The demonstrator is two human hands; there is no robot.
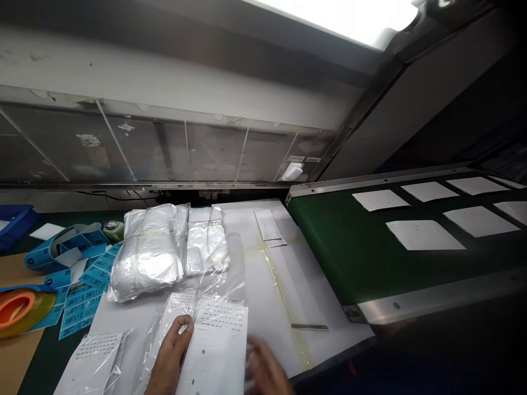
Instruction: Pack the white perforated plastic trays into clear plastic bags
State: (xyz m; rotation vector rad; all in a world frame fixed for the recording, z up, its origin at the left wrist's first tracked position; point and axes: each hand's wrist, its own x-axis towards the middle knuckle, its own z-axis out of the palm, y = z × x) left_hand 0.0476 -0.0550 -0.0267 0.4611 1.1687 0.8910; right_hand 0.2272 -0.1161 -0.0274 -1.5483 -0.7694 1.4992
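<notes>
A white rectangular sheet marked with dark slots (216,343) is left of the green ribbed conveyor belt (325,247), its left edge pinched in the left hand (171,351). Blur hides whether the right hand (267,368), beside the sheet, grips anything. Shiny tied clear-plastic bags (150,255) lie farther left.

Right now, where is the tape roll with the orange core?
In the head view, the tape roll is at the far left edge, low and partly cut off, just left of the blue printed labels, with brown board showing below it.
</notes>
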